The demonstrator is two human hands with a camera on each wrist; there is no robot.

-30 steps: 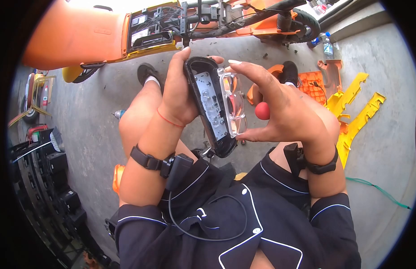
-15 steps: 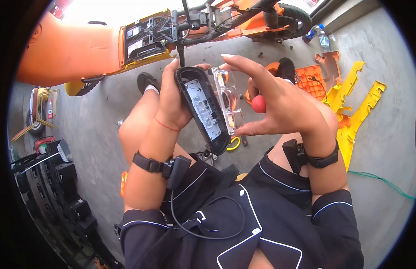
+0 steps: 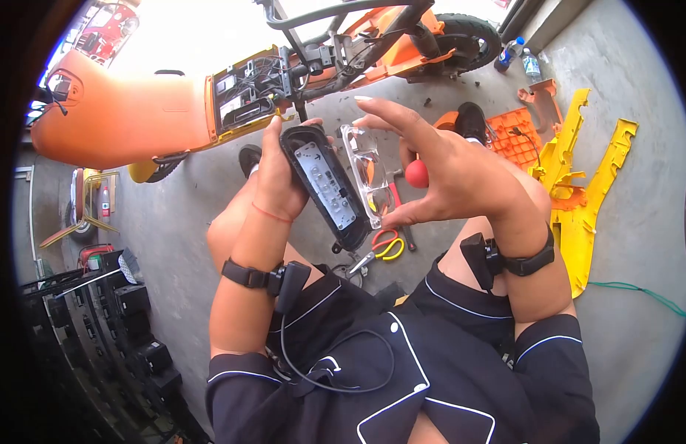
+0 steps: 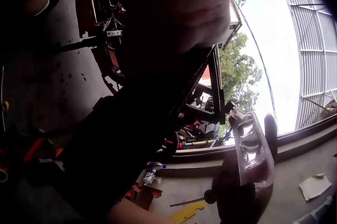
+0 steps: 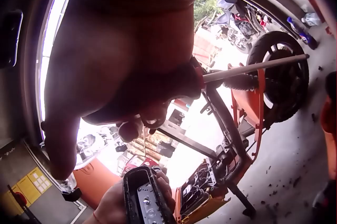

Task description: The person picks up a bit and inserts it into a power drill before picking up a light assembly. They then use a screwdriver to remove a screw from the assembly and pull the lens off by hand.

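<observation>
My left hand [image 3: 278, 185] grips a black oblong lamp housing [image 3: 295, 146] from its left side, its inside turned toward me. A white LED board [image 3: 327, 189] lies in it. Between thumb and fingertips, my right hand [image 3: 458, 174] pinches a clear plastic lens cover [image 3: 369, 181] by its two ends, just right of the housing. A tool with a red ball-shaped handle [image 3: 417, 173] is tucked in the same palm; its long thin shaft [image 5: 255, 67] sticks out in the right wrist view. The left wrist view shows the lens cover [image 4: 250, 150] too, while the housing there is dark.
Ahead stands a partly stripped orange motorbike [image 3: 150, 111] with bare wiring. Scissors [image 3: 387, 246] with red and yellow handles lie on the floor between my legs. Yellow panels [image 3: 598, 200] and an orange grid panel [image 3: 513, 133] lie to the right, black parts [image 3: 99, 325] to the left.
Both hands have shifted left and slightly down in view with the housing and lens cover. A narrow gap now shows between the two. The scissors have come into sight, and more motorbike shows.
</observation>
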